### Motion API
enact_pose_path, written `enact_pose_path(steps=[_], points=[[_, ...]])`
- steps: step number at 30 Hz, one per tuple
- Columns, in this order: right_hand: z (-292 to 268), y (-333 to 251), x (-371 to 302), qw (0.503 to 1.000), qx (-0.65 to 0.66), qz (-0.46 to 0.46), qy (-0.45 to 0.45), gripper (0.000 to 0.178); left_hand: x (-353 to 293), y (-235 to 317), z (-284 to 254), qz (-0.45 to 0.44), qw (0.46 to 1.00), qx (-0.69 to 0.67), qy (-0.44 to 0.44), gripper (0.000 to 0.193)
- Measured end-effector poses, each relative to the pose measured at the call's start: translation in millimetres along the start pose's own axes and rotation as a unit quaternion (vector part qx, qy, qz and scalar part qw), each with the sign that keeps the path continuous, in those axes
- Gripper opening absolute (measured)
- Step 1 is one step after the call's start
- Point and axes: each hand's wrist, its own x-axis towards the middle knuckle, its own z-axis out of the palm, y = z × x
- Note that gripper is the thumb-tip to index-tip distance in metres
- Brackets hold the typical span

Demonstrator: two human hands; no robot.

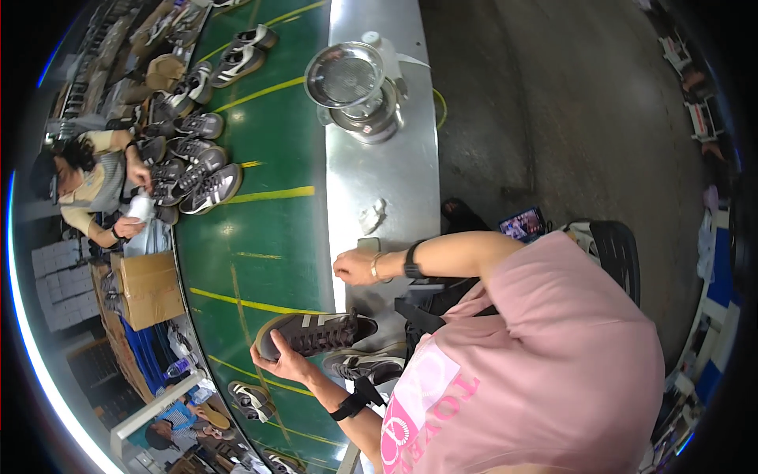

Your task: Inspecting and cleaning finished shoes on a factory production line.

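Observation:
My left hand [286, 360] grips the toe end of a dark brown sneaker [312, 335] with pale stripes and dark laces, thumb against its side. Its heel points toward my body. A second dark sneaker with pale stripes [368, 366] sits just below it, close to my lap. Over the edge of the metal worktop is my right hand [357, 267], fingers curled; whatever they may hold is hidden. Beside that hand lies a small grey-green block [369, 244]. A crumpled whitish piece [373, 215] rests a little farther up the worktop [387, 178].
A steel pot-like device with a round dish [345, 75] stands up the worktop, beside a white bottle [371, 38]. Across the green conveyor belt [268, 229], several sneakers [209, 188] cluster near a co-worker [95, 186] and a cardboard box [147, 289]. A phone [523, 224] is lit near my right arm.

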Motion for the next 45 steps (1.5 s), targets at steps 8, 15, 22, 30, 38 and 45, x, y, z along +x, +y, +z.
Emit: enact_pose_path(steps=[8, 15, 22, 30, 38, 45], points=[[-250.5, -89.0, 16.9, 0.858, -0.245, -0.246, 0.378, 0.008, -13.9, 14.6, 15.6, 0.018, 0.999, 0.009, 0.025, 0.049], [-357.1, -101.9, 29.9, 0.811, -0.357, -0.206, 0.415, 0.009, -14.6, 28.3, 25.7, 0.021, 0.999, 0.009, 0.042, 0.049], [-268.9, -67.4, -4.0, 0.934, -0.287, -0.196, 0.088, 0.027, -7.3, 23.0, 27.1, 0.019, 0.997, 0.036, 0.068, 0.048], [-177.1, 37.6, -27.0, 0.94, -0.295, -0.168, -0.011, 0.032, 1.8, 18.7, 26.5, 0.031, 0.989, 0.064, 0.128, 0.048], [-118.2, -35.4, -2.5, 0.948, -0.197, -0.235, -0.083, 0.031, 8.2, 4.7, 10.6, 0.003, 0.971, 0.089, 0.221, 0.045], [-17.8, -64.0, -2.1, 0.796, -0.253, -0.426, -0.347, 0.022, 5.0, 6.3, 12.9, 0.012, 0.954, 0.125, 0.272, 0.05]])
